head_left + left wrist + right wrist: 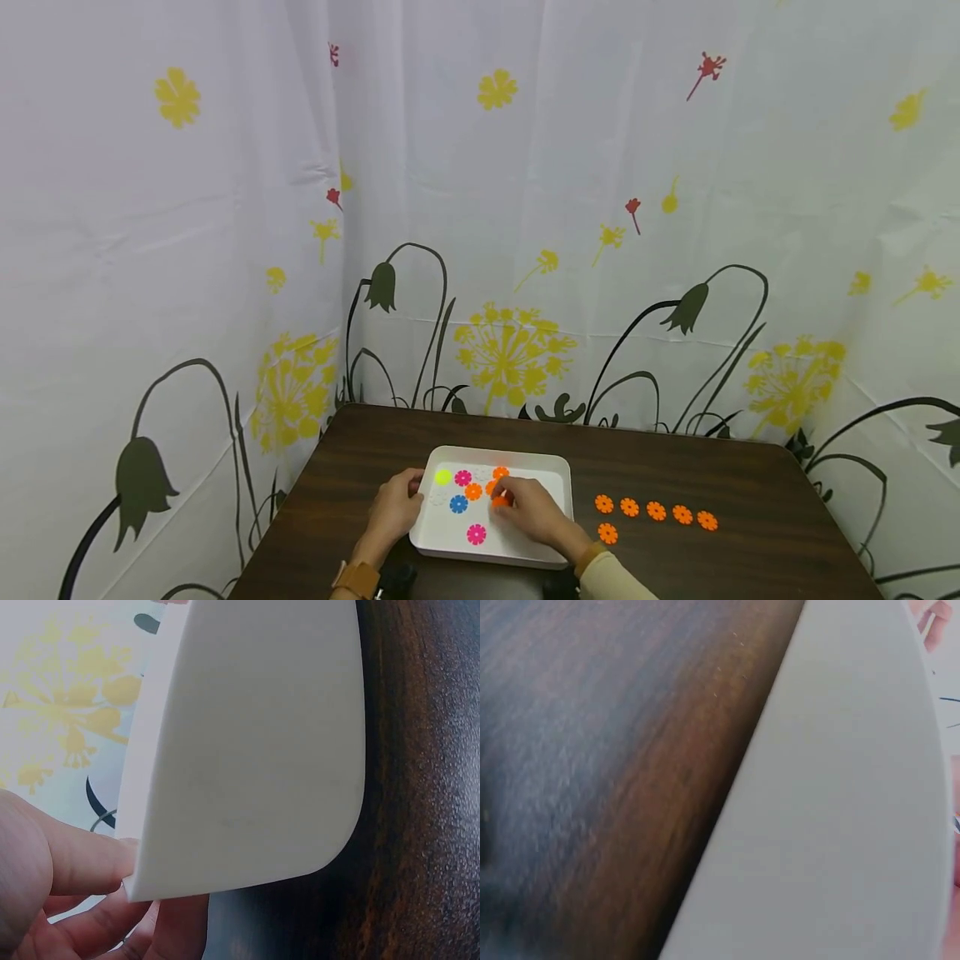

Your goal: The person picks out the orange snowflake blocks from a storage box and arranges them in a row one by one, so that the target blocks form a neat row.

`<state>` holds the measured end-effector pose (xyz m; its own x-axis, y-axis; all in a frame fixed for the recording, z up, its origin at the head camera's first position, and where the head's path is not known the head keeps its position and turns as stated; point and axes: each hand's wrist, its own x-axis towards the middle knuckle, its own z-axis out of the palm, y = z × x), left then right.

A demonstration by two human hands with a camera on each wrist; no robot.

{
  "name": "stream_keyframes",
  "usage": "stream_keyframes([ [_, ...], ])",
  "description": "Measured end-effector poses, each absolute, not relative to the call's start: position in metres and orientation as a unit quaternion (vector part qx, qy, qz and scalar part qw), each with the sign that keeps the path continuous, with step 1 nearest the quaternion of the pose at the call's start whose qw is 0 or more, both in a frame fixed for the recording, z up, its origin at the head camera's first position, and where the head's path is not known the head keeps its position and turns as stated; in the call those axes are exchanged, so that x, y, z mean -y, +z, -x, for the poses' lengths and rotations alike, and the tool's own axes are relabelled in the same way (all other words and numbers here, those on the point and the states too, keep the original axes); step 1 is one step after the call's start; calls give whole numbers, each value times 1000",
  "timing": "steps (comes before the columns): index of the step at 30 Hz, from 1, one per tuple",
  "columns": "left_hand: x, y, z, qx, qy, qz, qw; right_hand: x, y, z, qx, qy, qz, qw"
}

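Observation:
A white tray (525, 546) with slotted plastic discs in it lies on the table. My left hand (396, 504) grips its left rim, and in the left wrist view the thumb (90, 859) is on one side of the rim with fingers beyond it. Over the tray, my right hand (528, 508) pinches an orange slotted disc (501, 502) with thumb and fingers. Around it lie another orange disc (472, 491), a blue disc (459, 503), pink discs (476, 534), a yellow disc (443, 477) and faint clear discs. The right wrist view mostly shows the tray's outer wall (817, 787).
To the tray's right, several orange discs (656, 511) form a row on the dark wooden table (735, 479), with one more orange disc (607, 533) below the row's left end. A white flower-patterned curtain (570, 167) hangs behind the table.

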<state>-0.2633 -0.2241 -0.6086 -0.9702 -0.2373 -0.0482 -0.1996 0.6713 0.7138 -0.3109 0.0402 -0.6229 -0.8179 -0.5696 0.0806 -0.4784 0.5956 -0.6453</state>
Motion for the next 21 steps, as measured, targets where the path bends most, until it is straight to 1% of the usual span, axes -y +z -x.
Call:
stream_keyframes([
  [5, 225, -607, 263, 916, -383, -116, 21, -48, -618, 310, -891, -343, 293, 59],
  [11, 221, -608, 262, 914, -386, -120, 21, -69, -613, 308, -884, -365, 289, 32],
  [21, 223, -607, 263, 913, -388, -120, 25, -102, -605, 310, -887, -392, 243, -3],
])
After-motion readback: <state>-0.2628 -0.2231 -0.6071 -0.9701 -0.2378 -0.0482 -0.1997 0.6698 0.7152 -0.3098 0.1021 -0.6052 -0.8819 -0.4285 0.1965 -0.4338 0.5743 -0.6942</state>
